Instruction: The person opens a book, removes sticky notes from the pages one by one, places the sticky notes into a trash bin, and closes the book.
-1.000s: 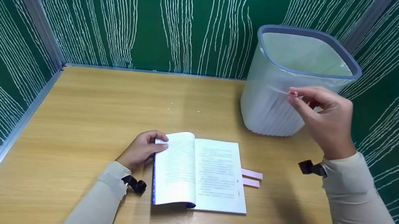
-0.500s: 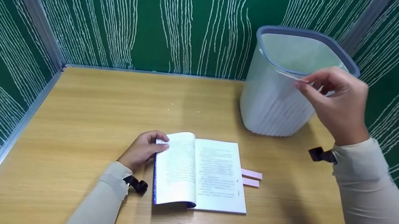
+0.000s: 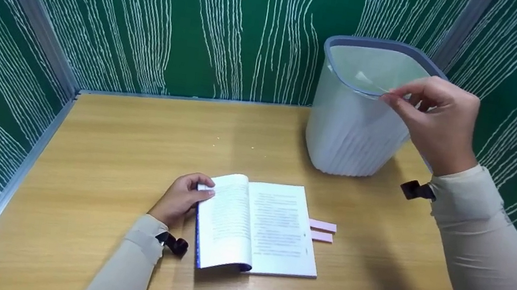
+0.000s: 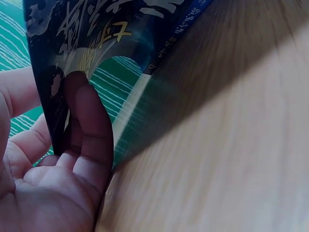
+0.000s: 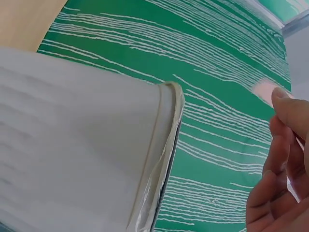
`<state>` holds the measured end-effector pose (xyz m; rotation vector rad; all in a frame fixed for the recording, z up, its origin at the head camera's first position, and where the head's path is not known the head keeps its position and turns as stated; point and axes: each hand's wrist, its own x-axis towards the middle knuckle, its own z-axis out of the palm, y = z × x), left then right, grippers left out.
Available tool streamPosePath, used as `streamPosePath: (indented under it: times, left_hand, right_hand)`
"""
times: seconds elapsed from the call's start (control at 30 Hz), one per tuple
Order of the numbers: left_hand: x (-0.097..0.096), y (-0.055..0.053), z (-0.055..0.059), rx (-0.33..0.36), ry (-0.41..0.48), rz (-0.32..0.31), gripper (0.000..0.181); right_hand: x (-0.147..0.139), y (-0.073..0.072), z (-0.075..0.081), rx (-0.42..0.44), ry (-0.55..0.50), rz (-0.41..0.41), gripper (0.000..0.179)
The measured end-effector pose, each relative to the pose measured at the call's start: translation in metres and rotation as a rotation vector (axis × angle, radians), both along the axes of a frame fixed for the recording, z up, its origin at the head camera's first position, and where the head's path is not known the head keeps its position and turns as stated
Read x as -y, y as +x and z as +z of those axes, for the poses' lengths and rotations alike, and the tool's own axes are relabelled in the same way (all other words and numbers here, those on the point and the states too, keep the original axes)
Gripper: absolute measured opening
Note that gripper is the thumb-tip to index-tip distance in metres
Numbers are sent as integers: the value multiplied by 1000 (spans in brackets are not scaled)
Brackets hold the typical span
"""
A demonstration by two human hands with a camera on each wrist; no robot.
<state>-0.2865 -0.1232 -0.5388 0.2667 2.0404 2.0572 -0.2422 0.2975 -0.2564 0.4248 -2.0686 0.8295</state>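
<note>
An open book (image 3: 277, 228) lies on the table, two pink page tabs (image 3: 323, 226) sticking out of its right edge. My left hand (image 3: 180, 198) grips the raised left half, thumb on the page and fingers behind. In the left wrist view, curled fingers (image 4: 94, 121) touch the dark blue lettered cover (image 4: 96, 29). My right hand (image 3: 437, 114) is raised at the front rim of a bin (image 3: 351, 133), pinching a thin pale strip (image 3: 372, 82) between thumb and fingertips. The strip looks pinkish and blurred in the right wrist view; its exact kind is unclear.
The bin, with a grey-blue rim and a clear liner, stands at the table's back right. Several tiny white specks (image 3: 252, 147) lie on the wooden table (image 3: 108, 169). Green panels (image 3: 129, 20) with white lines enclose the back and sides.
My right hand has risen and moved slightly right, carrying the strip from before the bin's side up to its rim. The left hand keeps its grip on the book.
</note>
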Motion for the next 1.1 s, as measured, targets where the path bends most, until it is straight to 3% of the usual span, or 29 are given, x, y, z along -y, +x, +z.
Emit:
streamPosePath:
  times: [0.2, 0.33, 0.47, 0.6, 0.77, 0.93, 1.1]
  left_hand:
    - [2, -1, 1, 2, -10, 6, 21]
    - [3, -2, 4, 2, -18, 5, 21]
    - [1, -4, 5, -7, -15, -4, 20]
    - [1, -4, 3, -29, -17, -20, 22]
    - [1, -3, 3, -50, -26, -19, 24]
    - [1, -4, 1, -46, -21, -15, 23]
    - [1, -2, -2, -24, 0, -18, 23]
  right_hand:
    - [-6, -7, 0, -52, -2, 7, 11]
    - [-9, -10, 2, -15, -53, -43, 12]
    - [-17, -17, 2, 45, -63, -116, 16]
    - [-29, -34, -4, 161, -19, -181, 22]
    - [-35, -46, -9, 282, 16, -211, 27]
    - [-37, -50, -9, 342, 3, -251, 28]
    - [-36, -53, -9, 349, -25, -281, 35]
